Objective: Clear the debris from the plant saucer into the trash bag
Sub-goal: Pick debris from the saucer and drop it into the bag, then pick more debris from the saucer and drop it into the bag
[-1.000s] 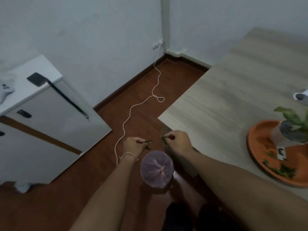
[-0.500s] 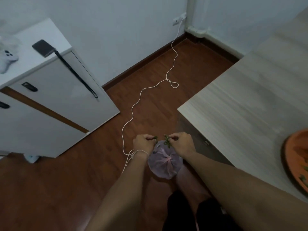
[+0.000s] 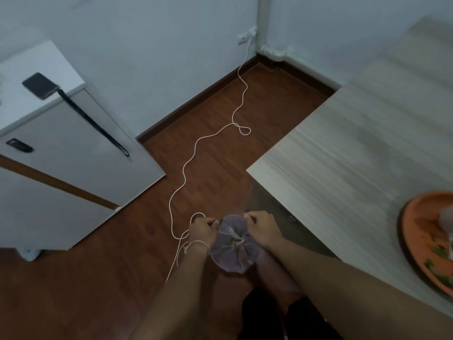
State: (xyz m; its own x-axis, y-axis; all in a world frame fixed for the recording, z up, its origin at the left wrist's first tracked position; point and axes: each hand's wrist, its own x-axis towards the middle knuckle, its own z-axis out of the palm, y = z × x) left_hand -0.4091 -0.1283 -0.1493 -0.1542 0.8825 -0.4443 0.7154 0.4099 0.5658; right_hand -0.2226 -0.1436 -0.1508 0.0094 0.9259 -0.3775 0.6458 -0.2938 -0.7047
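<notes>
A pinkish translucent trash bag (image 3: 232,256) sits open on the floor between my knees, with a few green bits (image 3: 232,241) in it. My left hand (image 3: 203,229) is pinched at the bag's left rim, a dark leaf scrap (image 3: 220,220) at its fingertips. At the right rim my right hand (image 3: 262,227) has its fingers curled; what they hold is hidden. The orange plant saucer (image 3: 414,231) lies on the table at the right edge, away from both hands. Green leaf debris (image 3: 442,278) lies in it. The pot (image 3: 448,215) on it is blurred and cut off.
The light wood table (image 3: 355,163) fills the right side, its corner close to my right hand. A white cable (image 3: 186,165) runs across the brown floor from a wall socket to my left wrist. A white cabinet (image 3: 61,153) with a black device and strap stands at the left.
Both hands have come down from above the bag to its rim and closer together. The view swung left and back, so the saucer is at the frame's right edge.
</notes>
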